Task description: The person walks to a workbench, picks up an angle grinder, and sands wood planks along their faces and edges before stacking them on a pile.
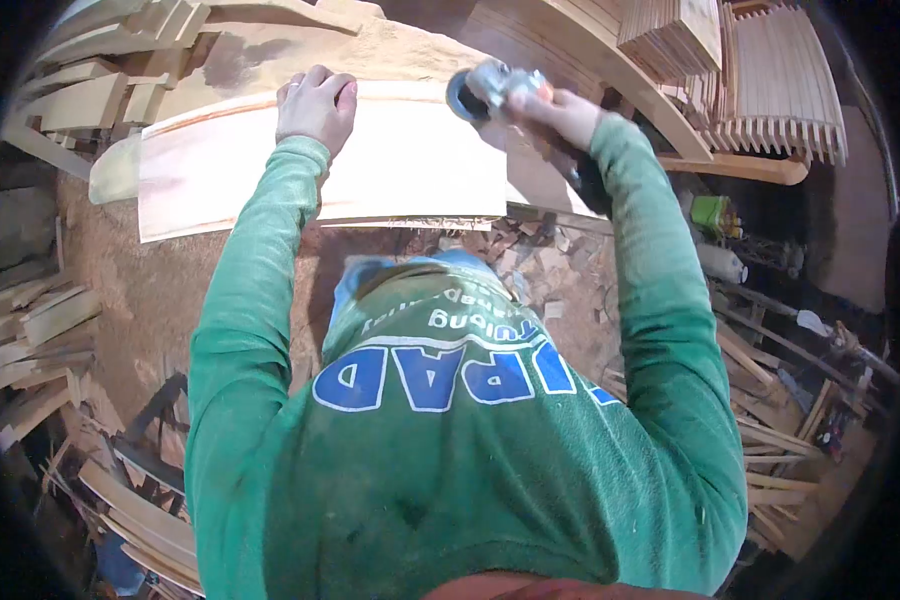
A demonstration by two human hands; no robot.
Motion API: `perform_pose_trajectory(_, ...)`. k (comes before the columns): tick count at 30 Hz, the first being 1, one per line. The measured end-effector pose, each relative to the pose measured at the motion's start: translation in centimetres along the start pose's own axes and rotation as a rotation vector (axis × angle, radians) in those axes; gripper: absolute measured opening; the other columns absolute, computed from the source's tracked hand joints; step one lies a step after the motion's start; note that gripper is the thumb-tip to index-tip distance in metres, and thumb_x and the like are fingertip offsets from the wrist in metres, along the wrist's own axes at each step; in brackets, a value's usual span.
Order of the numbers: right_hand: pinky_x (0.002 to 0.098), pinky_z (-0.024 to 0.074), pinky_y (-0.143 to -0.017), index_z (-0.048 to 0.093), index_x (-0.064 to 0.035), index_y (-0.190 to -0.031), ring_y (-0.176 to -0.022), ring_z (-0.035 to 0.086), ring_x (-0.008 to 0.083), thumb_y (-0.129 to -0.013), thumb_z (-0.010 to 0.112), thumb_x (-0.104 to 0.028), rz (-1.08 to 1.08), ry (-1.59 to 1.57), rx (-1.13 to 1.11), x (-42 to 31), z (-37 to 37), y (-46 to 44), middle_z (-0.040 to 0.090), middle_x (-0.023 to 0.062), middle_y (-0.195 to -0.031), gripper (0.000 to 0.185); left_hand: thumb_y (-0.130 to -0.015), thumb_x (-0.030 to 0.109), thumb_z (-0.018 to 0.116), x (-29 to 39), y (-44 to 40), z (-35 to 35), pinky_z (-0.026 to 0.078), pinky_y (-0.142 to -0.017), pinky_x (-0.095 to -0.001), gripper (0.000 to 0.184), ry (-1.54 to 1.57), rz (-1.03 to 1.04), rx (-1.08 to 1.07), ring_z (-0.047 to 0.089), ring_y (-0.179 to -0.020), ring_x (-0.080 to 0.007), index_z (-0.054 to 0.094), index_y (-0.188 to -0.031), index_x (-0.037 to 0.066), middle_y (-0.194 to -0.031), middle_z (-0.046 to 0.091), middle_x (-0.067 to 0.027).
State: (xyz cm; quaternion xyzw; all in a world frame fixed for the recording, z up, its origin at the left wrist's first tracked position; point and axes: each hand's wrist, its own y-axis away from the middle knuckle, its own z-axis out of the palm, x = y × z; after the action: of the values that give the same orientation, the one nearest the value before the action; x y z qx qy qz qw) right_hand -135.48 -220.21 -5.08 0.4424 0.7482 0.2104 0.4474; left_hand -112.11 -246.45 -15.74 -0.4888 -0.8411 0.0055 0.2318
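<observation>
A wide, pale wooden board (390, 165) lies flat across the workbench in front of me, brightly lit. My left hand (317, 108) is closed on its far edge, left of the middle, with the fingers bent over that edge. In my right hand (570, 115) is an angle grinder (505, 82), held by its body at the board's far right corner. The grinder's round disc (462, 95) faces left, at the board's edge; whether it touches the wood I cannot tell. Part of the grinder's body is hidden by my fingers.
Sawdust (390, 50) covers the bench behind the board. Cut wooden pieces (90, 95) are piled at the far left. Stacked thin slats (775, 85) stand at the far right. Scrap offcuts (550, 265) litter the floor, and a green object (712, 214) lies to the right.
</observation>
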Motion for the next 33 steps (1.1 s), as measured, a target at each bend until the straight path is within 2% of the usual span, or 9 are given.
perform_pose_trajectory(2,0.0319,0.0513,-0.063,0.065,-0.0054,-0.114,-0.071,0.061,0.0141,-0.091,0.065,-0.065,-0.131,-0.05,-0.03,1.0,1.8,3.5,0.062,0.0054,-0.079,0.063,-0.098,0.03,0.057,0.2,0.2,0.3,0.041,-0.102,-0.0485,0.024,0.017,0.003,-0.003,0.061,-0.109,-0.0296,0.075,-0.105,0.017,-0.108,0.067,-0.0077)
perform_pose_trajectory(6,0.0366,0.0476,-0.098,0.062,-0.0048,-0.129,-0.107,0.062,0.0211,-0.091,0.067,-0.055,-0.485,0.265,0.016,0.2,4.3,9.2,0.069,0.013,-0.11,0.063,-0.096,0.028,0.062,0.8,2.1,-0.8,0.04,-0.102,-0.0484,0.022,0.06,0.001,-0.033,0.059,-0.108,-0.0321,0.074,-0.107,0.013,-0.105,0.067,-0.0087)
perform_pose_trajectory(7,0.036,0.0473,-0.098,0.062,-0.005,-0.129,-0.108,0.062,0.0202,-0.092,0.068,-0.05,-0.306,0.266,-0.108,0.8,4.2,8.9,0.069,0.0122,-0.112,0.058,-0.095,0.029,0.062,0.9,2.0,-0.9,0.039,-0.103,-0.049,0.023,0.06,-0.007,-0.057,0.059,-0.11,-0.0322,0.073,-0.109,0.014,-0.108,0.066,-0.0087)
perform_pose_trajectory(14,0.0272,0.0436,-0.054,0.066,-0.0021,-0.112,-0.064,0.054,0.0082,-0.092,0.069,-0.053,-0.121,-0.041,-0.029,-0.3,0.4,3.3,0.06,-0.0004,-0.079,0.055,-0.093,0.045,0.065,4.1,9.0,-3.3,0.02,-0.121,-0.0556,0.075,-0.187,0.267,-0.301,0.029,-0.15,-0.0374,0.039,-0.155,0.013,-0.165,0.028,-0.0149)
perform_pose_trajectory(16,0.0299,0.0515,-0.065,0.066,-0.0007,-0.116,-0.075,0.061,0.0117,-0.093,0.068,-0.055,-0.155,0.005,-0.198,-1.2,0.8,5.7,0.066,0.0035,-0.086,0.059,-0.088,0.046,0.071,4.9,12.3,-6.1,0.012,-0.123,-0.0601,0.094,-0.155,0.213,-0.55,0.015,-0.156,-0.037,0.024,-0.161,0.009,-0.17,0.012,-0.0165)
perform_pose_trajectory(18,0.0351,0.0514,-0.097,0.063,-0.0009,-0.13,-0.104,0.066,0.0186,-0.092,0.072,-0.046,-0.282,0.017,-0.284,1.1,3.0,6.7,0.073,0.0097,-0.108,0.06,-0.084,0.039,0.075,2.5,15.6,-5.6,0.012,-0.123,-0.0604,0.098,-0.236,0.108,-0.454,0.014,-0.157,-0.0374,0.023,-0.162,0.01,-0.17,0.014,-0.0161)
perform_pose_trajectory(19,0.0353,0.0521,-0.095,0.064,-0.0005,-0.129,-0.102,0.067,0.0194,-0.091,0.074,-0.039,-0.289,-0.004,-0.298,2.6,4.6,6.9,0.073,0.0131,-0.107,0.055,-0.082,0.035,0.077,1.4,16.5,-5.1,0.012,-0.123,-0.0606,0.1,-0.27,0.05,-0.406,0.014,-0.157,-0.0376,0.022,-0.162,0.01,-0.17,0.014,-0.0159)
perform_pose_trajectory(25,0.0432,0.0533,-0.094,0.072,-0.005,-0.119,-0.101,0.071,0.0334,-0.08,0.067,-0.075,-0.409,0.255,-0.257,-1.0,7.9,5.2,0.074,0.0228,-0.106,0.08,-0.073,0.011,0.078,1.2,15.6,-3.9,0.017,-0.122,-0.0603,0.106,-0.406,-0.015,-0.336,0.016,-0.155,-0.0429,0.02,-0.162,0.01,-0.169,0.015,-0.0183)
perform_pose_trajectory(33,0.0383,0.0549,-0.09,0.072,-0.0055,-0.119,-0.095,0.072,0.029,-0.089,0.06,-0.071,-0.068,0.149,-0.076,2.0,-0.3,3.3,0.074,0.0194,-0.102,0.073,-0.066,0.009,0.084,1.1,15.5,-4.0,0.016,-0.122,-0.0598,0.113,-0.316,0.014,-0.305,0.016,-0.156,-0.0393,0.024,-0.162,0.017,-0.17,0.014,-0.0142)
